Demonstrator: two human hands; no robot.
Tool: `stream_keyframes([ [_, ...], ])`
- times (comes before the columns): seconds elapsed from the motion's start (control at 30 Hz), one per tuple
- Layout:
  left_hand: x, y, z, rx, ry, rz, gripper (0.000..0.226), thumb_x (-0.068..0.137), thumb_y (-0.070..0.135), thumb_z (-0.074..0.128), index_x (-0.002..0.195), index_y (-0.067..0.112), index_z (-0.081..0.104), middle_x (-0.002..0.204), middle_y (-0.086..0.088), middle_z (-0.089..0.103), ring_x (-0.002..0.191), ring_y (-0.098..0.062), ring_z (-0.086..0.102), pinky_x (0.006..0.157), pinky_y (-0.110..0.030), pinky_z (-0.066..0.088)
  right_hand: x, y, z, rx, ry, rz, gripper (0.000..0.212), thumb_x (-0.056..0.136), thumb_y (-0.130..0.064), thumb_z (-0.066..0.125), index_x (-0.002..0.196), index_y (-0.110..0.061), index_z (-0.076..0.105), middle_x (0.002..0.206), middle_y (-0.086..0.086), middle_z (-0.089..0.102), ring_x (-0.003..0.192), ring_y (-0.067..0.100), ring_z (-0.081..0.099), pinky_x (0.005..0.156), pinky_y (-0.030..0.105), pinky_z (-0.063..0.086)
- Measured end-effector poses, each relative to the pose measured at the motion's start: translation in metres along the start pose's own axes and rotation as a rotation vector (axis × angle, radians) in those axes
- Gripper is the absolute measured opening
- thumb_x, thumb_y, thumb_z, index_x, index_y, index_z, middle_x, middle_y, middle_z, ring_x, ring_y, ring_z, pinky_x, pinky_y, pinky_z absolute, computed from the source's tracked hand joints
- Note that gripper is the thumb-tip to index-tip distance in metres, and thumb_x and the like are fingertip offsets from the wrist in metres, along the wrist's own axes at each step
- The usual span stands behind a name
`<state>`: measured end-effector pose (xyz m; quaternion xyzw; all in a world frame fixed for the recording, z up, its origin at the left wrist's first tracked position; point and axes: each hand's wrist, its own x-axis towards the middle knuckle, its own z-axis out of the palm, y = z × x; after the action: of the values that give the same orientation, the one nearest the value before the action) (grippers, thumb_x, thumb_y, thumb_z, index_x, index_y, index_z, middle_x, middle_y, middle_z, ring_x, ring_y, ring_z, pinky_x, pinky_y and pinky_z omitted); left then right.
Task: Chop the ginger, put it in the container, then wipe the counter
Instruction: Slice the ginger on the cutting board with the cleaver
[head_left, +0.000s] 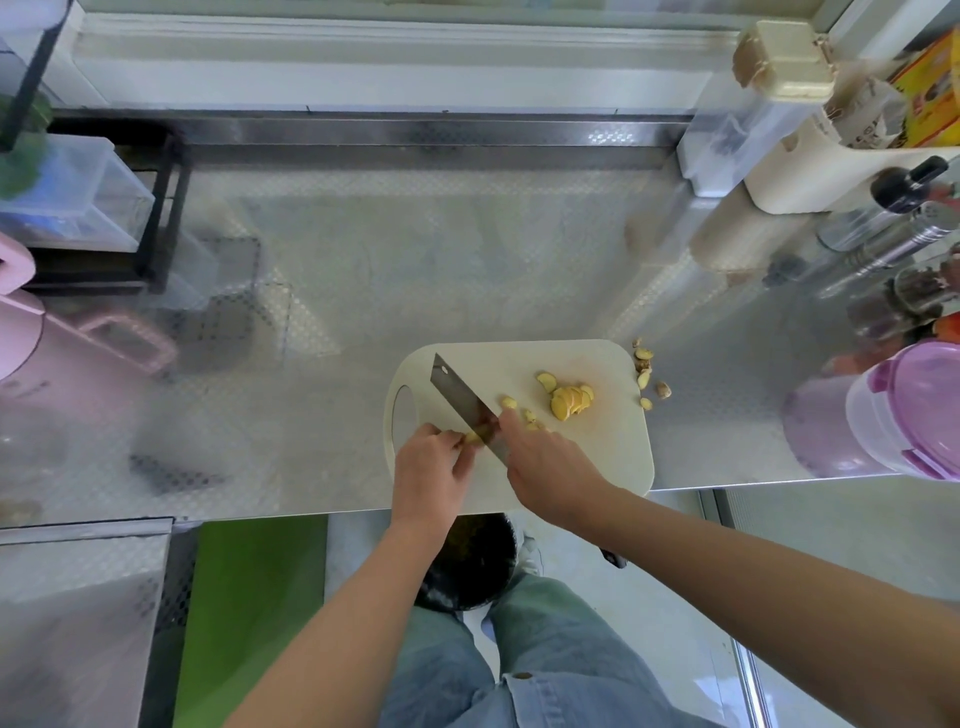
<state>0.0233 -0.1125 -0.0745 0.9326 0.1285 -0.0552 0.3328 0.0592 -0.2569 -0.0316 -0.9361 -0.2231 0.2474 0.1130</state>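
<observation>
A shiny metal tabletop fills most of the frame, with a wall behind it at the top. A cream cutting board lies at the near edge of the tabletop, a little right of the middle.

The left hand is on the left part of the board. Its fingers are curled and pinch a small yellow piece of ginger. The right hand is closed around the handle end of a big flat knife, with one finger lying along the blade. The blade slants up to the left and sits right beside the held ginger.

A pile of ginger slices lies in the middle of the board, with a few loose bits near it. Some ginger scraps lie on the tabletop just off the board's right edge.

A purple container with a lid stands at the right edge of the frame. A pink jug stands at the left. Jeans and a dark bin show at the bottom.
</observation>
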Motion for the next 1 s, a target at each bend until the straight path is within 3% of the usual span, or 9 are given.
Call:
stream_keyframes([
  [0.13, 0.000, 0.000, 0.004, -0.005, -0.010, 0.002, 0.025, 0.093, 0.026, 0.059, 0.083, 0.008, 0.073, 0.077, -0.006, 0.054, 0.064, -0.024, 0.053, 0.064, -0.033, 0.043, 0.006, -0.004, 0.008, -0.019, 0.000, 0.008, 0.032, 0.090, -0.001, 0.038, 0.120, -0.009, 0.032, 0.063, -0.003, 0.032, 0.048, 0.017, 0.034, 0.042, 0.028, 0.020],
  [0.2, 0.001, -0.001, 0.006, -0.009, -0.010, 0.006, 0.026, 0.094, 0.027, 0.059, 0.083, 0.008, 0.073, 0.079, -0.009, 0.056, 0.065, -0.026, 0.055, 0.066, -0.037, 0.047, 0.009, -0.005, 0.009, -0.026, 0.002, 0.003, 0.029, 0.089, 0.001, 0.039, 0.116, -0.008, 0.034, 0.063, -0.003, 0.030, 0.052, 0.022, 0.037, 0.041, 0.027, 0.019],
  [0.37, 0.002, -0.002, 0.007, 0.017, -0.014, 0.019, 0.028, 0.095, 0.027, 0.057, 0.082, 0.007, 0.072, 0.080, -0.010, 0.058, 0.067, -0.026, 0.055, 0.065, -0.031, 0.043, 0.019, -0.008, 0.013, -0.035, 0.009, -0.024, 0.025, 0.088, 0.001, 0.038, 0.111, -0.009, 0.036, 0.064, -0.003, 0.030, 0.056, 0.026, 0.041, 0.041, 0.028, 0.021],
  [0.53, 0.002, -0.002, 0.007, 0.026, -0.033, 0.009, 0.028, 0.095, 0.026, 0.056, 0.083, 0.006, 0.072, 0.080, -0.011, 0.058, 0.067, -0.027, 0.056, 0.066, -0.033, 0.045, 0.021, -0.010, 0.012, -0.019, 0.013, -0.013, 0.025, 0.087, 0.002, 0.038, 0.110, -0.010, 0.034, 0.070, 0.002, 0.040, 0.059, 0.028, 0.044, 0.051, 0.034, 0.035],
  [0.67, 0.003, -0.002, 0.006, 0.032, -0.059, -0.014, 0.030, 0.097, 0.026, 0.051, 0.086, 0.007, 0.072, 0.082, -0.011, 0.057, 0.071, -0.027, 0.055, 0.067, -0.032, 0.042, 0.018, -0.007, 0.009, -0.008, 0.038, 0.000, 0.025, 0.088, 0.000, 0.037, 0.111, -0.010, 0.035, 0.072, 0.001, 0.040, 0.061, 0.026, 0.043, 0.052, 0.034, 0.032],
  [0.8, 0.003, -0.003, 0.007, 0.013, -0.051, -0.020, 0.029, 0.097, 0.028, 0.052, 0.089, 0.009, 0.072, 0.086, -0.009, 0.058, 0.073, -0.025, 0.055, 0.070, -0.030, 0.043, 0.007, -0.002, 0.017, -0.033, 0.005, 0.004, 0.034, 0.089, -0.001, 0.038, 0.121, -0.009, 0.031, 0.063, -0.003, 0.032, 0.048, 0.014, 0.032, 0.042, 0.027, 0.020],
  [1.0, 0.002, -0.003, 0.010, 0.001, -0.034, -0.005, 0.028, 0.096, 0.027, 0.053, 0.089, 0.007, 0.072, 0.088, -0.009, 0.059, 0.073, -0.025, 0.057, 0.074, -0.036, 0.049, 0.011, -0.007, 0.017, -0.031, -0.010, 0.029, 0.033, 0.086, 0.004, 0.038, 0.116, -0.009, 0.033, 0.062, -0.002, 0.033, 0.048, 0.015, 0.034, 0.042, 0.027, 0.021],
])
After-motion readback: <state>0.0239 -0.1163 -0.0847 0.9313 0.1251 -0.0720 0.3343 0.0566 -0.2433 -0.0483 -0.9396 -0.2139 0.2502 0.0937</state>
